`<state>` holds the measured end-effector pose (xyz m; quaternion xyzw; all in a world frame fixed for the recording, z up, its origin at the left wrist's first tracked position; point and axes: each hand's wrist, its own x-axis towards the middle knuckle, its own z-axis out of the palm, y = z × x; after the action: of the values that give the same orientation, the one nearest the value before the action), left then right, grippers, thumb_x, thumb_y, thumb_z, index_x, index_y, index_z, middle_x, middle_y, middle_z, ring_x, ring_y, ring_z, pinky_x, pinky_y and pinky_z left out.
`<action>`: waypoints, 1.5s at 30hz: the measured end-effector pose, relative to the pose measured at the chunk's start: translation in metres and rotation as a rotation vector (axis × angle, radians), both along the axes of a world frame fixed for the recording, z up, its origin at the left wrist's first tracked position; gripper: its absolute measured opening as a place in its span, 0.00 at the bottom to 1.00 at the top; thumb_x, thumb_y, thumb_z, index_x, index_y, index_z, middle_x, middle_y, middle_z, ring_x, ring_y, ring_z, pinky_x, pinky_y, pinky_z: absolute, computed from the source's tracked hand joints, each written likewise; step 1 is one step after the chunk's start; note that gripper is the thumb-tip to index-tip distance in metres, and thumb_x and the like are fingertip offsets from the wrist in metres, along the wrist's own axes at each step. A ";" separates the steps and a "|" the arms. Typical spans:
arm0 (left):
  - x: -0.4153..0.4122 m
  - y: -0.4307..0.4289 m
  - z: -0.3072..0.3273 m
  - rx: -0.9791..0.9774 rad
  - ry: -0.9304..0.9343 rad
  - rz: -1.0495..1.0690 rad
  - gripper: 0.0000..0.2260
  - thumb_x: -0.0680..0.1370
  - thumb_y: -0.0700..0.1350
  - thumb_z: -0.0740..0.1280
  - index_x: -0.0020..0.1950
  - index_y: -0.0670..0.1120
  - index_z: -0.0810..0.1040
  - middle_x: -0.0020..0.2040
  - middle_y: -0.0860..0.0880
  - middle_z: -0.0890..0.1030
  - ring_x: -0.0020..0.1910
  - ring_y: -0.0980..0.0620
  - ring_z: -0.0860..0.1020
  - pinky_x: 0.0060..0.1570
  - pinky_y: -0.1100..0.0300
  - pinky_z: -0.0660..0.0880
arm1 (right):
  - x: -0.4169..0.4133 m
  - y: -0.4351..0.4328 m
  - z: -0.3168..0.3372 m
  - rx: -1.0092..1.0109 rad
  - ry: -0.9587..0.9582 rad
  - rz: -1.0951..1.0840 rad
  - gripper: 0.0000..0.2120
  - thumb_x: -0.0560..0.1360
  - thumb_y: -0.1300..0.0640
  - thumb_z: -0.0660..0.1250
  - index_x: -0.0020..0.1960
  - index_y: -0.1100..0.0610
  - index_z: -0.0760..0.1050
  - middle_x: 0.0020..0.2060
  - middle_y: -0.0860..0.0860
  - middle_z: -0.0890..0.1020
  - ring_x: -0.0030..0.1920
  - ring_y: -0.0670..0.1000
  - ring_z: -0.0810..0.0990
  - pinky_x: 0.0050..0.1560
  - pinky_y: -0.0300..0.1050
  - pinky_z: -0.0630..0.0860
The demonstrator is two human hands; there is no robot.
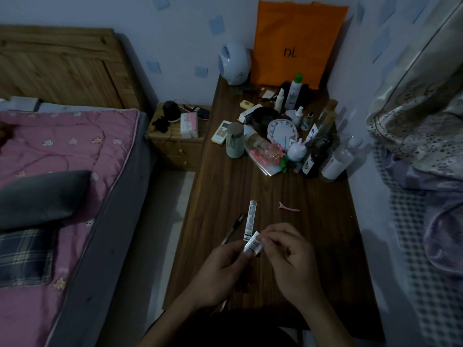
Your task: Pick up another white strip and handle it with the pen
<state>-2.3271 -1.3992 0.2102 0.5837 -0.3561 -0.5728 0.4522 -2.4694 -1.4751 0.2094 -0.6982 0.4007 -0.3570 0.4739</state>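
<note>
Small white packet pinched by both hands, left hand and right hand, over dark wooden tabletop at lower centre, long axis tilted toward upper right; bed at left

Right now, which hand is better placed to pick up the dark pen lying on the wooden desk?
Probably the left hand. The dark pen lies just beyond its fingers, on the left of the long white packet. The right hand is farther off and pinches the small white wrapper, which the left also holds.

Dim, murky room light; wide-angle bending at edges, soft detail.
</note>
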 end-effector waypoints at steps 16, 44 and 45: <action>-0.003 -0.002 0.006 -0.018 -0.102 -0.010 0.13 0.80 0.52 0.63 0.44 0.46 0.80 0.31 0.51 0.78 0.28 0.55 0.76 0.30 0.63 0.71 | 0.001 -0.007 -0.010 0.375 -0.118 0.031 0.14 0.69 0.60 0.73 0.49 0.43 0.84 0.45 0.47 0.88 0.46 0.47 0.87 0.41 0.36 0.81; 0.002 -0.006 0.002 0.054 -0.156 0.206 0.06 0.76 0.38 0.70 0.38 0.42 0.83 0.35 0.44 0.83 0.34 0.55 0.79 0.36 0.61 0.74 | 0.002 0.000 -0.036 0.545 -0.075 -0.098 0.09 0.74 0.60 0.74 0.47 0.46 0.85 0.43 0.47 0.88 0.45 0.45 0.86 0.41 0.36 0.80; 0.003 -0.006 0.001 0.057 -0.151 0.205 0.06 0.76 0.38 0.69 0.39 0.41 0.82 0.37 0.42 0.84 0.35 0.54 0.80 0.37 0.61 0.75 | 0.001 0.001 -0.037 0.575 -0.054 -0.081 0.08 0.74 0.58 0.73 0.48 0.46 0.85 0.44 0.47 0.88 0.46 0.44 0.86 0.42 0.38 0.81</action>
<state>-2.3237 -1.4049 0.2110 0.6711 -0.3109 -0.4880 0.4636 -2.4680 -1.4741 0.1727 -0.5087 0.5003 -0.2659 0.6483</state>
